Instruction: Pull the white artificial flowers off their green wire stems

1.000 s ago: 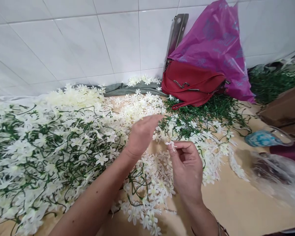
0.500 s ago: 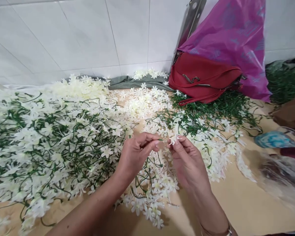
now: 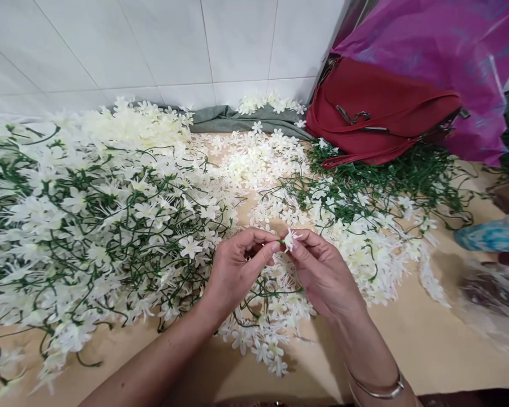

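Over the middle of the table, my left hand (image 3: 241,263) pinches a thin green artificial stem (image 3: 281,241) between thumb and forefinger. Facing it, my right hand (image 3: 326,268) grips a small white artificial flower (image 3: 291,240) at its fingertips. Stem tip and flower base meet between the two hands. Below the hands lie loose white flowers and stamens (image 3: 275,339) with some green stems. A large heap of white flowers on green stems (image 3: 110,226) spreads to the left of my left hand.
Behind are piles of loose white petals (image 3: 258,158). Bare green stems (image 3: 394,175) lie under a red handbag (image 3: 377,113), beside a purple plastic bag (image 3: 441,45). A blue-patterned item (image 3: 487,234) and a clear plastic bag (image 3: 492,305) are at right. A tiled wall (image 3: 169,45) stands behind.
My hands have come closer together, and the green stem tip now touches the flower's base, where a gap showed before. The view has tilted down and shifted slightly left.
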